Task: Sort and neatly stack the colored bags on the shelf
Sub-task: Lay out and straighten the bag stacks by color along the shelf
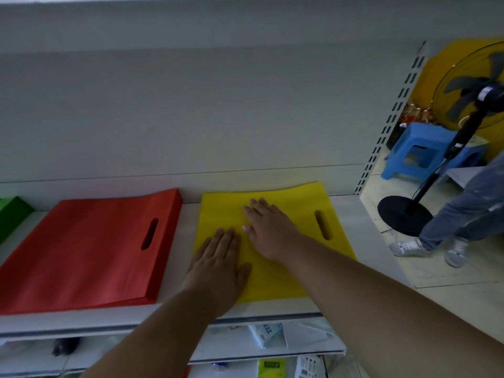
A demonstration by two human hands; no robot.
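Hands flat, fingers straight: left hand (218, 264) and right hand (268, 226) press on yellow bag (289, 271), beside red bag stack (90, 252) on shelf (362, 241).

off to the right past the shelving there's a black pedestal fan with a round flat base (405, 214), standing on the pale floor. right behind its pole sits a small blue plastic stool (425, 151), and behind that a big yellow panel (441, 72) leans up. someone's legs in faded blue jeans (469, 203) with grey-white sneakers (409, 248) are just beside the fan base. down on the lower shelves, some white plastic-wrapped packets (268, 335) and a small yellow-green pack (271, 367), too blurry to read.
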